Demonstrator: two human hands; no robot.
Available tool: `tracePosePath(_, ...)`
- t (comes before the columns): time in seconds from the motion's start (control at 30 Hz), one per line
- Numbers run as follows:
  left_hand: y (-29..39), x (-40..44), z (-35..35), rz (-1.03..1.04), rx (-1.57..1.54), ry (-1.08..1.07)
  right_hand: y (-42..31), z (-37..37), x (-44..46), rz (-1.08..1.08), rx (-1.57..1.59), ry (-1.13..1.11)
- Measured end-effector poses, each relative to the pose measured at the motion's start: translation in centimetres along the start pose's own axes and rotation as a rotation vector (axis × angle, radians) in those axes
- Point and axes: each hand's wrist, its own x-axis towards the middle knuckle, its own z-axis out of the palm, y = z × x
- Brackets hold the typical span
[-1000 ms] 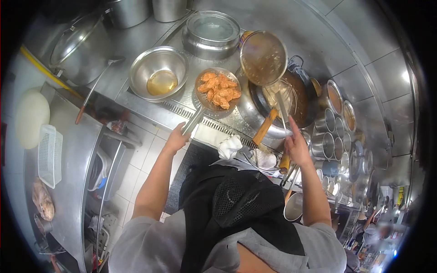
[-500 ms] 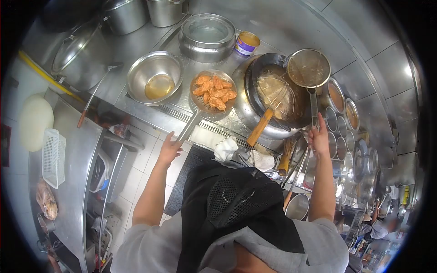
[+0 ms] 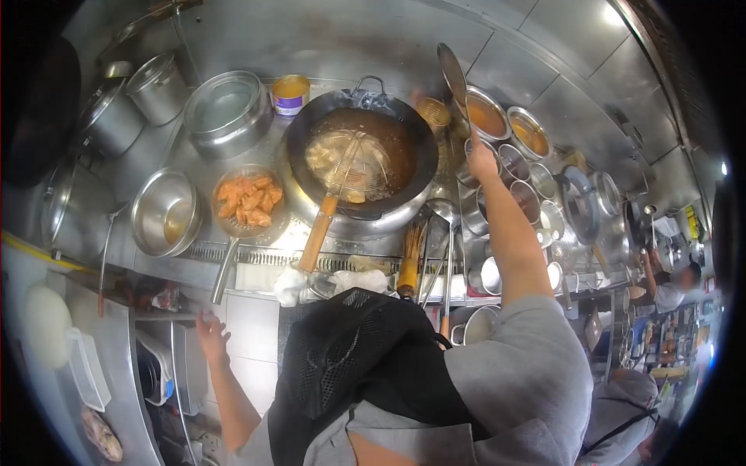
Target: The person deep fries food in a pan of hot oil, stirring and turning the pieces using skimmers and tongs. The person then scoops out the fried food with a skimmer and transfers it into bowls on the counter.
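My right hand (image 3: 482,161) grips the handle of a round mesh strainer (image 3: 451,71), which is turned almost edge-on above the pots to the right of the wok. Low on the left, my left hand (image 3: 212,334) is open and holds nothing. Nearest to it is the handle of a perforated skimmer (image 3: 234,268), heaped with orange-brown fried pieces (image 3: 250,200), perhaps chicken. A black wok (image 3: 426,167) of brown liquid stands in the middle. Across it lies a wire skimmer (image 3: 319,233) with a wooden handle, its basket over a pale mass.
Left of the fried pieces sits a steel bowl (image 3: 148,241) with some yellowish liquid. Behind are a large steel pot (image 3: 203,144) and a purple tin (image 3: 290,103). Several steel containers (image 3: 524,200) crowd the right. A bamboo brush (image 3: 408,273) and ladles lean at the front edge.
My left hand has let go of the perforated skimmer's handle and dropped back. My right hand has carried the mesh strainer away from the wok to the right and tipped it. The view has shifted.
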Motion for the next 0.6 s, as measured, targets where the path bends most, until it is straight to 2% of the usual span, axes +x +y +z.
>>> tracePosePath(0.07, -1.1, 0.4, 0.8, 0.036, 0.011, 0.051, 2.3, 2.7, 0.8, -0.063, 0.051, -0.094)
tracePosePath(0.2, -3.6, 2.6, 1.3, 0.291, 0.039, 0.17, 4.6, 5.3, 0.5, -0.204, 0.117, -0.038)
tracePosePath(0.27, -1.0, 0.9, 2.6, 0.389, 0.16, 0.275, 5.4, 5.4, -0.1, -0.325, 0.217, 0.034)
tracePosePath(0.33, 1.8, 0.1, 3.0, 0.376, 0.252, 0.306, 4.7, 2.8, -2.8, -0.492, 0.347, 0.171)
tracePosePath(0.37, 2.1, 0.9, 2.4, 0.372, 0.255, 0.337, 3.6, 0.5, -5.0, -0.395, 0.366, 0.07)
tracePosePath(0.4, 1.6, 2.0, 2.1, 0.404, 0.323, 0.325, 3.2, -0.8, -6.9, -0.415, 0.345, 0.066)
tracePosePath(0.43, 1.6, 2.7, 1.8, 0.434, 0.393, 0.304, 3.1, -0.7, -8.5, -0.541, 0.4, 0.166)
tracePosePath(0.53, 4.2, 2.2, 2.7, 0.441, 0.557, 0.295, 2.0, 0.1, -13.7, -0.599, 0.505, 0.115)
tracePosePath(0.6, 6.1, 2.1, 3.6, 0.444, 0.575, 0.269, 0.8, 1.5, -17.1, -0.409, 0.572, -0.094)
